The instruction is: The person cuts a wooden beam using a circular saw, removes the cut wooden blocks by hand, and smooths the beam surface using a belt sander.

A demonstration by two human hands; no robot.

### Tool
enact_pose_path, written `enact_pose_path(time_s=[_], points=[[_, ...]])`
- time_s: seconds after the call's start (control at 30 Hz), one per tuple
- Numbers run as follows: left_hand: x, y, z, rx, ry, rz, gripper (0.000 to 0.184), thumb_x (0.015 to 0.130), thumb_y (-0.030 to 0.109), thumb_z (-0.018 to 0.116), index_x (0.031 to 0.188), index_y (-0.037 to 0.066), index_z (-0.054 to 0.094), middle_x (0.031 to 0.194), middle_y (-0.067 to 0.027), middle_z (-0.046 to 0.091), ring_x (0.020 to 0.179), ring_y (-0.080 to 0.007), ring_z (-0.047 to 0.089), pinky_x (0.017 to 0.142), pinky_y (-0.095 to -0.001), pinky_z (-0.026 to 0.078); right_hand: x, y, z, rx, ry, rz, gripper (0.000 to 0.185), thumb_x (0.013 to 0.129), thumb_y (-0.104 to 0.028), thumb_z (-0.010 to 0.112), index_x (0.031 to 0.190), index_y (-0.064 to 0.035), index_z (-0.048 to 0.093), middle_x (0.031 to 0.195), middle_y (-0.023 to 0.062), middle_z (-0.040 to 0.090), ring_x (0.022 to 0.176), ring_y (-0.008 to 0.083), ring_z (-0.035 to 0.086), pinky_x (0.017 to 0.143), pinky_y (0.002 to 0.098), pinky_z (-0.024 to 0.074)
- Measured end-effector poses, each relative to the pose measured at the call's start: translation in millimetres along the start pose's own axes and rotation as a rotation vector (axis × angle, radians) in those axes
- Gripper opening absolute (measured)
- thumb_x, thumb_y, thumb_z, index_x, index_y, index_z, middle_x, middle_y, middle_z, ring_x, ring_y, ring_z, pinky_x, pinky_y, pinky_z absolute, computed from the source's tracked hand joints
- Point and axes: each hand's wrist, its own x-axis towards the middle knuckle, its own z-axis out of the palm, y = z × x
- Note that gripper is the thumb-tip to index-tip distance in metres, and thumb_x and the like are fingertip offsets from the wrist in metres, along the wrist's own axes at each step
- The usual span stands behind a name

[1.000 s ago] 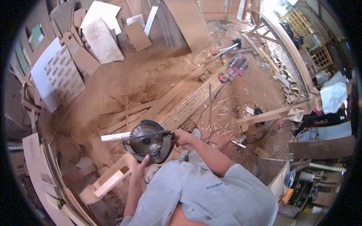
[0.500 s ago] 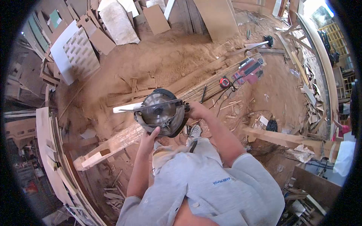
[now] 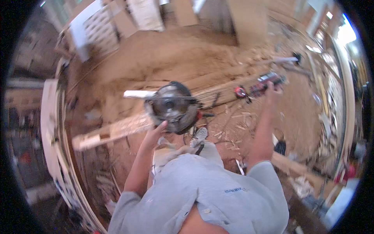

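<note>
My left hand (image 3: 157,130) grips the lower edge of a circular saw (image 3: 171,107), its round blade facing up. A white strip (image 3: 139,94) sticks out to the left of the saw. My right hand (image 3: 274,89) is stretched out to the right, at a red and grey power tool (image 3: 265,84) lying on the long wooden plank (image 3: 218,89). Blur hides whether its fingers are closed round that tool. Just left of it, a red tape measure (image 3: 240,92) rests on the plank.
Sawdust and wood scraps (image 3: 241,121) cover the ground. Sheets and boards (image 3: 249,19) lean along the back. Long panels (image 3: 50,128) stand at the left, and a beam (image 3: 292,165) lies at the lower right. My shoe (image 3: 200,134) shows below the saw.
My right hand has left the saw's handle and moved right to the red and grey tool. My left hand still holds the saw. The view has shifted and blurred.
</note>
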Motion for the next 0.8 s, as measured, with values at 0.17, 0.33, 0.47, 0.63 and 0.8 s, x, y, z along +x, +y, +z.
enact_pose_path(time_s=[0.17, 0.33, 0.47, 0.63, 0.8], points=[[-20, 21, 21, 0.103, 0.043, -0.107, 0.070, 0.104, 0.046, 0.076, 0.152, -0.002, 0.055, 0.139, -0.0161, 0.069, 0.122, -0.0283, 0.070, 0.104, -0.0455, 0.058, 67, 30, 10, 0.475, -0.146, 0.632, 0.041, 0.100, -0.020, 0.076, 0.133, 0.0008, 0.064, 0.112, 0.0145, 0.072, 0.089, 0.0293, 0.073, 0.073, 0.0466, 0.0637], [-32, 8, 4, 0.195, 0.025, 0.094, 0.092, 0.105, 0.050, 0.073, 0.169, 0.000, 0.030, 0.160, -0.0171, 0.053, 0.141, -0.0273, 0.057, 0.107, -0.0422, 0.057, 72, 30, 13, 0.379, -0.108, 0.423, 0.047, 0.096, -0.029, 0.081, 0.131, -0.0012, 0.067, 0.112, 0.0133, 0.071, 0.091, 0.0262, 0.073, 0.078, 0.0423, 0.0631], [-54, -22, -47, 0.193, 0.145, 0.150, 0.093, 0.104, 0.050, 0.074, 0.169, 0.000, 0.030, 0.161, -0.0206, 0.050, 0.144, -0.0292, 0.055, 0.112, -0.0426, 0.053, 40, 12, 4, 0.334, -0.103, 0.347, 0.046, 0.096, -0.032, 0.080, 0.128, -0.0013, 0.068, 0.109, 0.0120, 0.070, 0.089, 0.0246, 0.071, 0.076, 0.0412, 0.0607], [-93, -36, -128, 0.058, 0.303, 0.052, 0.097, 0.101, 0.053, 0.077, 0.167, -0.003, 0.033, 0.156, -0.0270, 0.056, 0.143, -0.0324, 0.058, 0.114, -0.0434, 0.051, -52, -42, -54, 0.224, -0.102, 0.244, 0.044, 0.096, -0.035, 0.078, 0.123, -0.0014, 0.069, 0.105, 0.0103, 0.069, 0.086, 0.0225, 0.068, 0.075, 0.0397, 0.0577], [-100, -68, -259, 0.554, 0.743, 0.170, 0.097, 0.093, 0.049, 0.085, 0.162, -0.002, 0.041, 0.150, -0.0263, 0.059, 0.138, -0.0410, 0.060, 0.114, -0.0505, 0.051, -186, -116, -95, 0.121, -0.134, 0.195, 0.043, 0.097, -0.038, 0.077, 0.119, -0.0016, 0.070, 0.101, 0.0087, 0.068, 0.084, 0.0205, 0.066, 0.073, 0.0383, 0.0548]])
